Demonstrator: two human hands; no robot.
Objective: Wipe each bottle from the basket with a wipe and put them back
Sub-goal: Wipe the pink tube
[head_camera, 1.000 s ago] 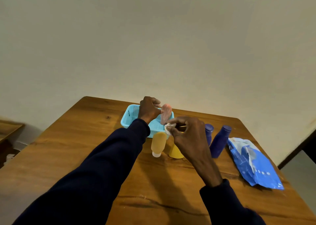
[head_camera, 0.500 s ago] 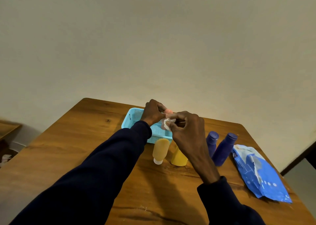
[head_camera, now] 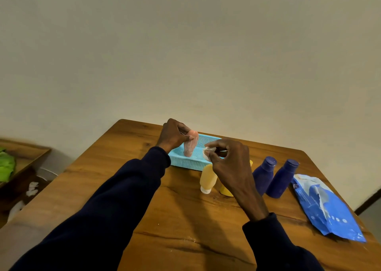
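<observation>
My left hand (head_camera: 174, 134) grips a pale pink bottle (head_camera: 190, 144) and holds it upright over the light blue mesh basket (head_camera: 191, 162). A little to the right of that bottle, my right hand (head_camera: 228, 159) pinches a small white wipe (head_camera: 206, 153); wipe and bottle are slightly apart. Two yellow bottles stand cap-down in front of the basket: one (head_camera: 207, 179) in plain sight, the other (head_camera: 225, 190) mostly hidden behind my right wrist. Two dark blue bottles (head_camera: 263, 173) (head_camera: 281, 179) stand upright to the right.
A blue wipes packet (head_camera: 327, 207) lies near the wooden table's (head_camera: 185, 219) right edge. The wall runs close behind the table. At the far left a lower wooden shelf (head_camera: 24, 157) holds something green.
My hands were together at the bottle half a second ago; now they have separated, with the pink bottle shifted left and the wipe drawn slightly right.
</observation>
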